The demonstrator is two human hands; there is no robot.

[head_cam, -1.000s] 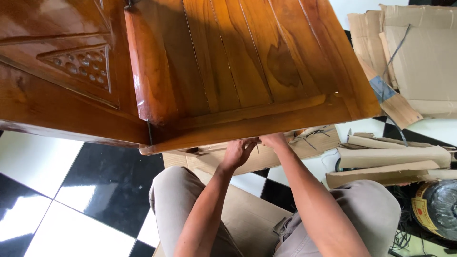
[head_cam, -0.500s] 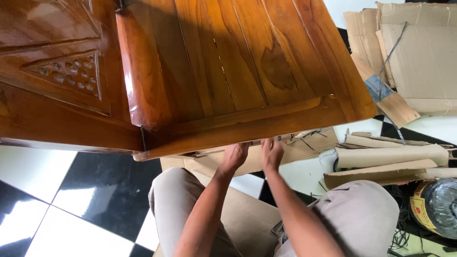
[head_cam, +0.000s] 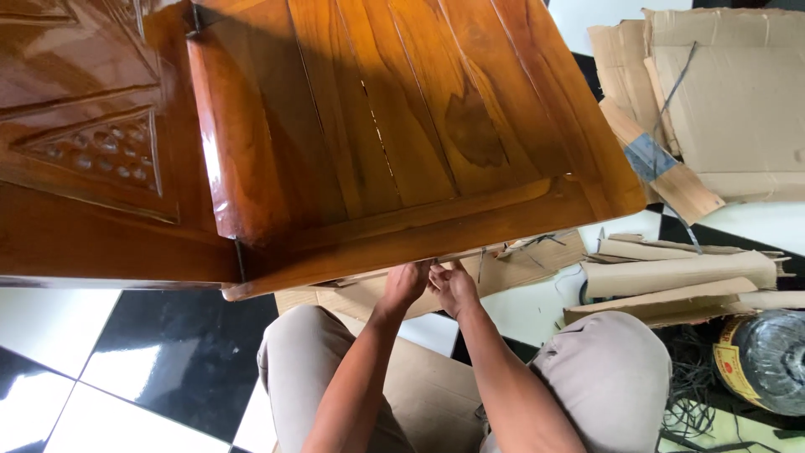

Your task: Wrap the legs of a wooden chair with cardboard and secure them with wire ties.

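Note:
A glossy brown wooden furniture piece with a slatted panel and a carved side fills the upper view. Both my hands are raised to its lower front rail. My left hand reaches up with its fingertips hidden under the rail. My right hand is right beside it, fingers curled, and the fingertips of the two hands nearly touch. Flattened cardboard lies under the furniture just behind my hands. Whether either hand grips anything is hidden. My knees in beige trousers are below.
Black and white floor tiles lie at the left. Folded cardboard sheets and rolled cardboard strips are piled at the right. A dark plastic-wrapped roll and loose black strapping sit at the lower right.
My right hand has moved left to meet the left hand under the rail. The view has shifted, so the furniture sits lower and further left in the frame.

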